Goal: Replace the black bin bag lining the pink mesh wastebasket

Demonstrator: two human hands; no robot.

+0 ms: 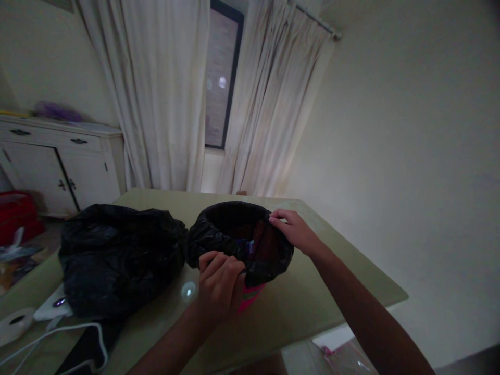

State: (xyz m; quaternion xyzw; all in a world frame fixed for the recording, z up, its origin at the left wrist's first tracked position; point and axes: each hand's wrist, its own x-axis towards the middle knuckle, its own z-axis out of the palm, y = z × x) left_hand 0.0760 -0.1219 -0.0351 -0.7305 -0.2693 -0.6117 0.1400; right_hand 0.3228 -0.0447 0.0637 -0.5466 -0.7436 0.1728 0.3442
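Observation:
A pink bin (pixel 250 297) stands on the table, its rim covered by a black bag (pixel 211 234) folded over the outside. Dark reddish contents and a small blue item show inside, too dim to identify. My left hand (pixel 222 276) is closed on the bag at the near side of the rim. Thumb and fingers of my right hand (pixel 291 226) pinch the bag's edge at the far right of the rim. Left of the bin, touching it, sits a second black bag (pixel 121 260), bulky and crumpled, with neither hand on it.
The green tabletop (pixel 312 291) carries a white tape roll (pixel 17 325), a white cable (pixel 78 327) and a small clear round object (pixel 188 290) near the left hand. A white cabinet (pixel 86 166) and red bag (pixel 17 216) are at the left; curtains (pixel 164 104) hang behind.

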